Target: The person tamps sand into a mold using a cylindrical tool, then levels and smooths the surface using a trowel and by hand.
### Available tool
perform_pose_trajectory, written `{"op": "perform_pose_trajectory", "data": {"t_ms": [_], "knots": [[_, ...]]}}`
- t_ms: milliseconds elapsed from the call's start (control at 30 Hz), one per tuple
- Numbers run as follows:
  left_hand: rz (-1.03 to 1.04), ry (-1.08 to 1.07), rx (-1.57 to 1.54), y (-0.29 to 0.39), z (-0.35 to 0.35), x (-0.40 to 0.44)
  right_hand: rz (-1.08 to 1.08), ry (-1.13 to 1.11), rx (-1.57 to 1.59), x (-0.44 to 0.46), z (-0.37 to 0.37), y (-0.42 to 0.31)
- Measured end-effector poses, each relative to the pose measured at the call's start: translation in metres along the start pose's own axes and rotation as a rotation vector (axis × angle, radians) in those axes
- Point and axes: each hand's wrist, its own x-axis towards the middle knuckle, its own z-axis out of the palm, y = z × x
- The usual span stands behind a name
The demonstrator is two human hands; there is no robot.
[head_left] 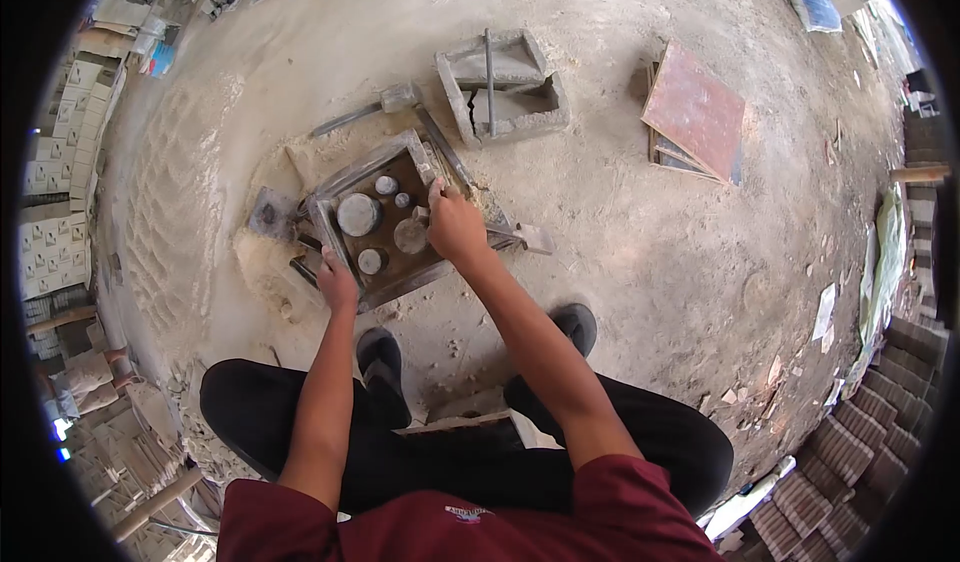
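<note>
A moulding box point(405, 284) lies tilted on the dusty floor in front of my feet. Inside its frame is a smooth brown surface with several round grey pieces, the largest a pale disc point(358, 214) left of centre. My left hand point(338, 282) is closed around the box's near left edge. On the opposite side, my right hand point(457, 224) grips the right edge, its forearm crossing over the near right corner. The undersides of my fingers are hidden. A flat-bladed tool point(536, 238) sticks out just right of my right hand.
Beyond the box sits another frame point(460, 112), cracked, with a metal bar point(490, 82) across it. A mallet-like tool point(400, 97) lies nearer. Reddish boards point(697, 112) are stacked to the right. Loose sand point(180, 182) spreads left. Stacked blocks point(62, 182) line the sides.
</note>
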Motion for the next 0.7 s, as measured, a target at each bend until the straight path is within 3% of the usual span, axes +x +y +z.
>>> {"op": "perform_pose_trajectory", "data": {"t_ms": [200, 300, 433, 500, 600, 700], "knots": [[0.146, 0.064, -0.009, -0.004, 0.003, 0.016, -0.036, 0.000, 0.050, -0.002, 0.000, 0.004], [0.139, 0.065, 0.013, 0.004, -0.001, 0.017, -0.071, 0.133, 0.077, 0.000, 0.009, 0.005], [0.092, 0.053, 0.002, 0.005, -0.004, 0.014, -0.111, 0.092, 0.107, 0.008, -0.004, 0.008], [0.037, 0.095, 0.033, -0.001, 0.001, 0.012, 0.047, -0.057, 0.151, 0.012, -0.012, 0.012], [0.013, 0.136, 0.007, 0.002, 0.000, 0.013, 0.063, 0.233, 0.270, 0.021, -0.045, 0.003], [-0.038, 0.045, 0.027, 0.001, -0.001, 0.014, 0.284, 0.342, 0.443, 0.028, -0.092, -0.026]]}}
